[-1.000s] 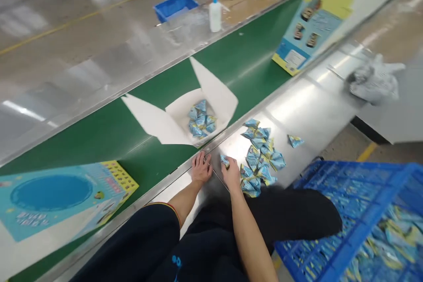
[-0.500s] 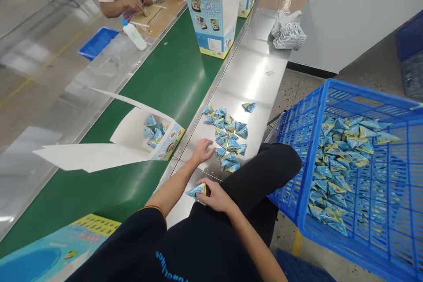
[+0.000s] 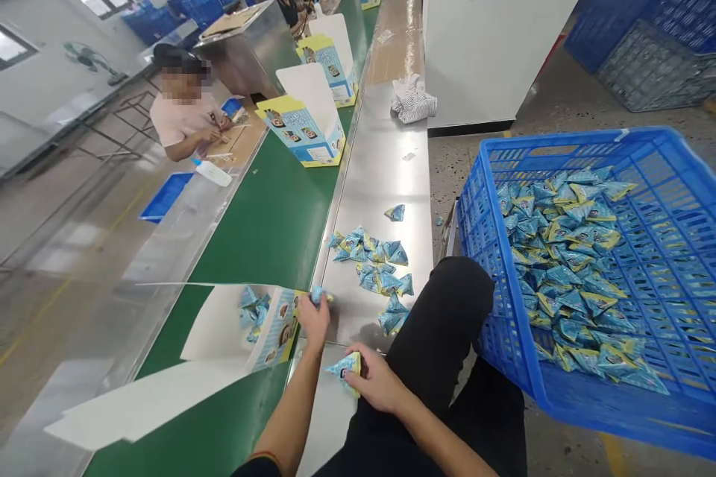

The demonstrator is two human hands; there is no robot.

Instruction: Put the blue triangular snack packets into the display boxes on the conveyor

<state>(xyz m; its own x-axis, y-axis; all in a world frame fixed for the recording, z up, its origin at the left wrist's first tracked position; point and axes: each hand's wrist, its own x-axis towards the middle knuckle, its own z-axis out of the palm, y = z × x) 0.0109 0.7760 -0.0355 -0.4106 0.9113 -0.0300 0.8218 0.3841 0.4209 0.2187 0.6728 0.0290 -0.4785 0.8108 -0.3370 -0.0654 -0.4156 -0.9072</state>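
Observation:
My left hand is closed on a small blue-and-yellow pyramid-shaped packet, beside the printed side of an open box. That box lies tipped on the green belt, with several blue packets inside it. Close to my lap, my right hand grips another pyramid packet by its yellow end. Several more packets lie in loose rows on the metal ledge, ahead of my right hand. One lone packet sits farther up the ledge.
A blue crate with many packets stands to my right. Upright printed boxes stand along the green belt. A striped cloth lies on the ledge. Across the belt sits a co-worker, near a white bottle and blue tray.
My left hand has moved left from the packet rows to the box and now holds a packet. Fewer packets lie in the rows. My right hand still holds its packet. The view has tilted up.

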